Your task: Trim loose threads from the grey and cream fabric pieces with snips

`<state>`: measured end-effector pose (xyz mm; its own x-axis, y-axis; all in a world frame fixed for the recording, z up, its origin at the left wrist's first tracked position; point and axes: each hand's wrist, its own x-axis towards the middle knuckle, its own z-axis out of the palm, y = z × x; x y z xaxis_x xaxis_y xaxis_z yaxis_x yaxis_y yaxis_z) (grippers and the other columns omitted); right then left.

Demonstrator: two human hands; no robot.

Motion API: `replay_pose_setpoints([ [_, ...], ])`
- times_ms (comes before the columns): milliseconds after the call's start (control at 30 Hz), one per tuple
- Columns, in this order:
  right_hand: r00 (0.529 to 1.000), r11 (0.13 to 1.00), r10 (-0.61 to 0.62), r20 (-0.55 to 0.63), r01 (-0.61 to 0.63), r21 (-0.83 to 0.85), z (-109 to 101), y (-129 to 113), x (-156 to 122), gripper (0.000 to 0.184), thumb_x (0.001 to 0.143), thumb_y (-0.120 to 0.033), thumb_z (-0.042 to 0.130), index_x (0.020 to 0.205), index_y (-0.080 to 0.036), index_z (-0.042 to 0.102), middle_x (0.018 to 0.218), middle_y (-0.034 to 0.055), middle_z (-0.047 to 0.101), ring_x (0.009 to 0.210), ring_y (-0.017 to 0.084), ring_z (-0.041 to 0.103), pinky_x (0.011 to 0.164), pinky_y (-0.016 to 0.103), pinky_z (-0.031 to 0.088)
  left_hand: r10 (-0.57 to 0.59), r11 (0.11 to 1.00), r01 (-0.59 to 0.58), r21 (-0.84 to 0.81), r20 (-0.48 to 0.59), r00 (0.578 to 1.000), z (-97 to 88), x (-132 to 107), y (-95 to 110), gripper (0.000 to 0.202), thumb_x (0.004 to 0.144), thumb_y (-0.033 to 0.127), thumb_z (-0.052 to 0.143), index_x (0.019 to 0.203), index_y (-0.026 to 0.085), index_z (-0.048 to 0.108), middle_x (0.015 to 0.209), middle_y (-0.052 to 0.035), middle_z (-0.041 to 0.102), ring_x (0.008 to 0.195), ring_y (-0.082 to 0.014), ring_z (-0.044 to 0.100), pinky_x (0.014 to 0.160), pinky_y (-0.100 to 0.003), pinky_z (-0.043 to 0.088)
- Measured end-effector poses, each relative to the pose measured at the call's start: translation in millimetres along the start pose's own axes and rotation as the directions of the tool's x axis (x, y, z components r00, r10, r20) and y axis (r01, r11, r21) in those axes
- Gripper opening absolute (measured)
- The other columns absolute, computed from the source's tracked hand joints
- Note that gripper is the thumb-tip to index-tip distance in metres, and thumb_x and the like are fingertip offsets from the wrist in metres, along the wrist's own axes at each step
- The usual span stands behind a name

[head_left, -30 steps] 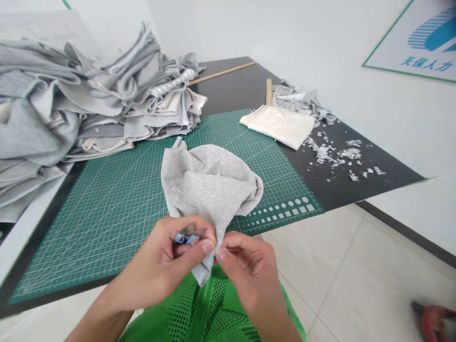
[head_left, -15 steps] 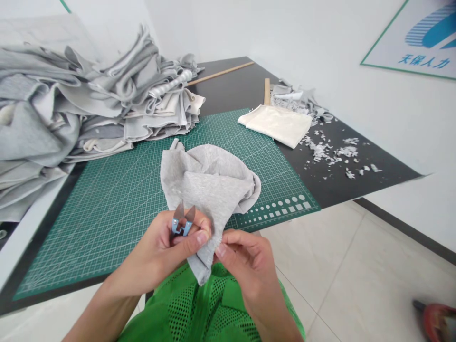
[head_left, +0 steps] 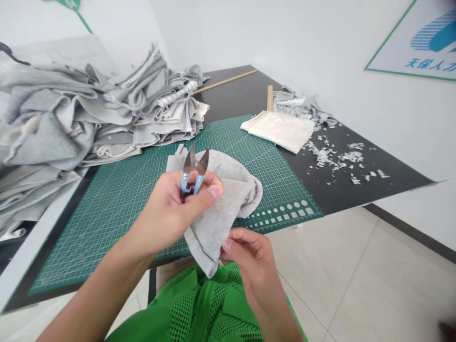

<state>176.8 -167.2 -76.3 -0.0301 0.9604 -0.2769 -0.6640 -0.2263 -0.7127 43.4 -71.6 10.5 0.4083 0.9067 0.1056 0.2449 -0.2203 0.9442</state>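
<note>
My left hand (head_left: 174, 211) is closed round small blue-handled thread snips (head_left: 193, 175), whose blades point up and stand apart. The hand is raised over a crumpled grey fabric piece (head_left: 228, 199) that lies on the green cutting mat (head_left: 107, 199) and hangs off the table's near edge. My right hand (head_left: 249, 259) pinches the lower edge of that fabric just below the table edge, above my green mesh garment (head_left: 199, 308).
A tall heap of grey and cream fabric pieces (head_left: 89, 109) fills the left of the black table (head_left: 356, 180). A folded cream cloth (head_left: 280, 130), fabric scraps (head_left: 335, 156) and two wooden rulers (head_left: 228, 80) lie at the back right. Tiled floor is to the right.
My left hand has lifted the snips up and away from the fabric edge, with the blades now pointing up. My right hand keeps its pinch on the fabric and has dropped slightly.
</note>
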Motion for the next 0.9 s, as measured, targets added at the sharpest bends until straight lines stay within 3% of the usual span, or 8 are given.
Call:
replay_pose_setpoints([
  [167, 1.0, 1.0, 0.023, -0.02, -0.024, -0.006, -8.1, -4.3, 5.8, 0.016, 0.068, -0.032, 0.085, 0.075, -0.019, 0.078, 0.069, 0.0013, 0.074, 0.064, 0.013, 0.067, 0.065, 0.022, 0.055, 0.202, 0.968, -0.183, 0.17, -0.102, 0.974, 30.1, 54.8, 26.3, 0.014, 0.085, 0.021, 0.064, 0.073, 0.015, 0.064, 0.058, 0.0041, 0.041, 0.053, -0.0071, 0.032, 0.045, -0.021, 0.025],
  [267, 0.999, 0.999, 0.049, -0.003, -0.049, 0.017, -11.1, -7.8, 9.0, 0.017, 0.067, -0.033, 0.085, 0.073, -0.018, 0.078, 0.067, 0.0015, 0.074, 0.063, 0.012, 0.066, 0.064, 0.022, 0.055, 0.249, 0.938, -0.226, 0.262, -0.059, 0.967, 56.1, 93.4, 33.4, 0.016, 0.084, 0.018, 0.062, 0.069, 0.014, 0.063, 0.056, 0.0038, 0.043, 0.051, -0.0074, 0.035, 0.046, -0.022, 0.027],
  [400, 0.997, 0.996, 0.077, -0.009, -0.076, 0.048, -13.8, -9.6, 12.7, 0.019, 0.065, -0.033, 0.086, 0.07, -0.017, 0.078, 0.063, 0.0004, 0.072, 0.06, 0.011, 0.064, 0.062, 0.021, 0.055, 0.332, 0.823, -0.304, 0.479, 0.028, 0.943, 95.4, 143.4, 27.1, 0.012, 0.082, 0.014, 0.062, 0.07, 0.015, 0.065, 0.061, -0.0001, 0.054, 0.058, -0.0125, 0.05, 0.059, -0.027, 0.04],
  [567, 0.994, 0.992, 0.107, 0.006, -0.108, 0.063, -13.8, -11.4, 14.2, 0.02, 0.063, -0.032, 0.087, 0.069, -0.016, 0.077, 0.062, 0.0007, 0.072, 0.056, 0.011, 0.062, 0.058, 0.021, 0.052, 0.308, 0.613, -0.268, 0.743, 0.088, 0.947, 131.2, 175.0, 3.4, 0.026, 0.089, 0.037, 0.061, 0.076, 0.015, 0.064, 0.077, -0.0089, 0.062, 0.077, -0.0242, 0.06, 0.072, -0.034, 0.045],
  [700, 0.995, 0.992, 0.1, -0.005, -0.1, 0.072, -13.0, -11.2, 14.1, 0.018, 0.065, -0.031, 0.086, 0.069, -0.017, 0.076, 0.061, 0.0, 0.071, 0.055, 0.011, 0.061, 0.059, 0.022, 0.052, 0.295, 0.62, -0.328, 0.712, 0.175, 0.939, 118.2, 164.0, 1.0, 0.011, 0.086, 0.022, 0.061, 0.084, 0.016, 0.07, 0.075, -0.0044, 0.061, 0.076, -0.021, 0.06, 0.07, -0.031, 0.043],
  [800, 0.997, 0.995, 0.072, -0.031, -0.069, 0.07, -12.9, -8.8, 13.6, 0.017, 0.066, -0.031, 0.085, 0.071, -0.018, 0.077, 0.064, 0.0003, 0.072, 0.059, 0.012, 0.063, 0.062, 0.023, 0.052, 0.285, 0.665, -0.337, 0.666, 0.19, 0.939, 82.9, 132.3, 14.6, 0.017, 0.082, 0.018, 0.064, 0.097, 0.02, 0.072, 0.063, 0.0031, 0.053, 0.059, -0.0126, 0.051, 0.058, -0.024, 0.039],
  [867, 0.998, 0.996, 0.053, -0.046, -0.049, 0.07, -12.7, -6.6, 13.0, 0.016, 0.067, -0.031, 0.085, 0.073, -0.018, 0.077, 0.066, 0.0008, 0.072, 0.062, 0.014, 0.065, 0.064, 0.025, 0.053, 0.176, 0.791, -0.219, 0.571, 0.131, 0.976, 56.4, 100.3, 22.9, 0.019, 0.08, 0.023, 0.069, 0.099, 0.021, 0.073, 0.056, 0.0064, 0.047, 0.047, -0.008, 0.04, 0.047, -0.02, 0.033],
  [900, 0.998, 0.997, 0.044, -0.05, -0.04, 0.071, -12.6, -5.6, 12.9, 0.016, 0.068, -0.031, 0.085, 0.073, -0.018, 0.077, 0.067, 0.001, 0.073, 0.062, 0.014, 0.065, 0.065, 0.026, 0.054, 0.146, 0.803, -0.192, 0.564, 0.127, 0.981, 44.6, 81.9, 24.7, 0.015, 0.081, 0.026, 0.069, 0.095, 0.022, 0.074, 0.053, 0.0071, 0.047, 0.044, -0.0072, 0.037, 0.042, -0.019, 0.03],
])
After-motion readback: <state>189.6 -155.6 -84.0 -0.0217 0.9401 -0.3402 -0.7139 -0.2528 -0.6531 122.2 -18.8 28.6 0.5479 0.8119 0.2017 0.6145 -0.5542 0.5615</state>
